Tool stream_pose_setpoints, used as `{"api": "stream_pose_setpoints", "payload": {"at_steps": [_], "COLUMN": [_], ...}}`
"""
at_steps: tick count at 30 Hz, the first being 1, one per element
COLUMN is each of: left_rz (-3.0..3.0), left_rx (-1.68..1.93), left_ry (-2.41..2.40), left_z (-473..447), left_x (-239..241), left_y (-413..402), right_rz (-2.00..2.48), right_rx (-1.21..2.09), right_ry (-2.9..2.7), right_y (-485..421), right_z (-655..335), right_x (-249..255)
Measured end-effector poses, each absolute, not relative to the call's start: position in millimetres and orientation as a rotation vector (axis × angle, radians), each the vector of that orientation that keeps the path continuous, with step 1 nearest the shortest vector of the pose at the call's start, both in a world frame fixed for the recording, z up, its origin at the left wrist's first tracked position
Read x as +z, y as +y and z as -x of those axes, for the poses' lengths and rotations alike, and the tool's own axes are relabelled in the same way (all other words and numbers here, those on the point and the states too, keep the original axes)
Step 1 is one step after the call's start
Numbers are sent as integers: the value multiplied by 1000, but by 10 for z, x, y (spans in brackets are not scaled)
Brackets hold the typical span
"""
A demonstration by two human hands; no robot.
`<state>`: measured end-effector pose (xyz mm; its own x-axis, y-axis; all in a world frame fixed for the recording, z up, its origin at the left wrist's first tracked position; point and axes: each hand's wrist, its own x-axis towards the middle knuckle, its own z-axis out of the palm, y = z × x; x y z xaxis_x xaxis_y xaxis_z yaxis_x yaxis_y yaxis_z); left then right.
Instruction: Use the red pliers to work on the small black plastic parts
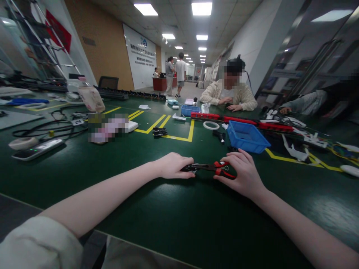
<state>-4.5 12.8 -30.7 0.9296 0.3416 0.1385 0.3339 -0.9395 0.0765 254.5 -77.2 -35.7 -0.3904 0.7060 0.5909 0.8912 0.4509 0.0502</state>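
Both hands held a pair of red-handled pliers (pixel 209 167) low over the green table (pixel 117 175).

The left hand (pixel 174 166) was closed around the tool's dark nose end, and the right hand (pixel 244 173) pinched its red grips between fingers and thumb. The pliers lay level between the two, at or just above the table's surface near its front edge. A blue bin (pixel 246 136) stood just behind the right hand, and a person (pixel 228 95) sat across the table.
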Motion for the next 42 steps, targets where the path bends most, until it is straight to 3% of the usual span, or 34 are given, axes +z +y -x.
{"api": "stream_pose_setpoints", "payload": {"at_steps": [26, 42], "left_rz": [-3038, -2972], "left_rx": [255, 243], "left_ry": [589, 617], "left_z": [41, 38], "left_x": [-341, -322], "left_y": [133, 138], "right_rz": [1329, 1247], "right_rx": [-462, -623], "right_ry": [-2249, -2269], "right_y": [-756, -674], "right_z": [-2548, -2632], "right_x": [-383, -448]}}
